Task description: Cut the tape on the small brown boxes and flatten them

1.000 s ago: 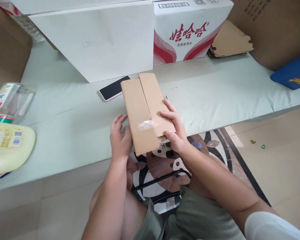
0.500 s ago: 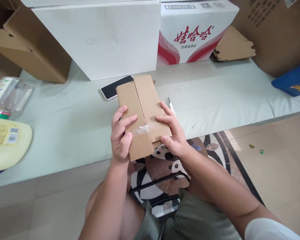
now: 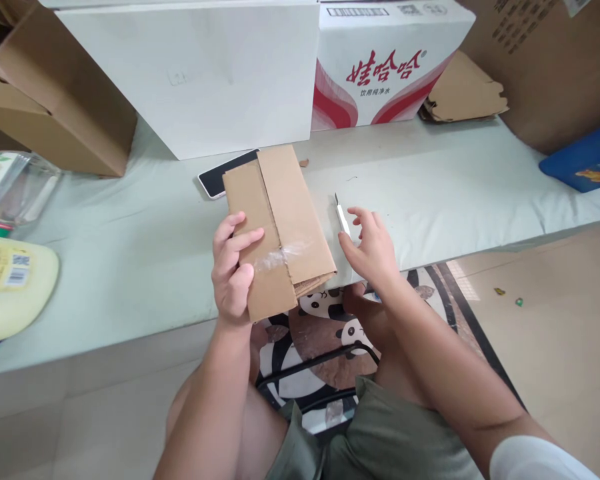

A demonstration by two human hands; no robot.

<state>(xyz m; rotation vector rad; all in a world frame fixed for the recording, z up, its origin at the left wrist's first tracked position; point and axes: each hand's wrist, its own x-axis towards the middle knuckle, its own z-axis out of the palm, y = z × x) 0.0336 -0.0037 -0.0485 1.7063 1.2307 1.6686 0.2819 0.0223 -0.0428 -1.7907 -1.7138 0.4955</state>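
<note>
My left hand [image 3: 233, 270] grips the left edge of a small flattened cardboard box [image 3: 275, 227], thumb and fingers on its top face. A strip of clear tape crosses the box's seam, and folded layers show at its near right end. To the right, my right hand [image 3: 373, 247] is off the box with its fingers curved and apart. Beside its thumb lies a white craft knife [image 3: 342, 217] with a pointed metal blade; whether the thumb touches its handle, I cannot tell. A phone [image 3: 223, 177] with a dark screen lies partly behind the box.
At the back of the cloth-covered table [image 3: 145, 247] stand a white box [image 3: 195, 80] and a red-and-white water carton [image 3: 380, 73]. Folded cardboard [image 3: 463, 90] lies right of them. A yellow jug [image 3: 17, 293] and a clear plastic container [image 3: 23, 187] stand left; a blue container [image 3: 587, 160] is at right.
My right hand has let go of the cardboard box and moved right, beside the craft knife. The box, still in my left hand, has shifted slightly left and its right flap has lifted a little.
</note>
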